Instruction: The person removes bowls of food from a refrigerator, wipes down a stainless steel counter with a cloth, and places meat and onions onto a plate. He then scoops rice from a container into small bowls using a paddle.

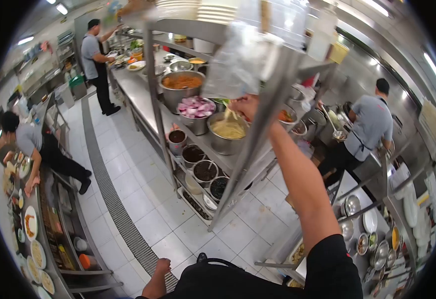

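Observation:
My right hand (245, 106) reaches out over a steel pot (226, 143) filled with something pale yellow. Its fingers are closed on a bunch of pale yellow strips (229, 114) that hang down toward the pot. A clear plastic bag (233, 67) hangs just above and beside this hand. Left of the pot is a steel bowl of chopped red onion (196, 107), and behind it a larger pot of orange food (182, 82). My left hand (162, 266) hangs low beside my body, fingers curled, with nothing visible in it.
A steel shelf post (257, 134) slants close to my right forearm. Containers of dark sauce (204, 170) sit on the lower shelf. Co-workers stand at the left counter, the far counter (128, 74) and the right stove side. A floor drain (111, 189) runs along the left aisle.

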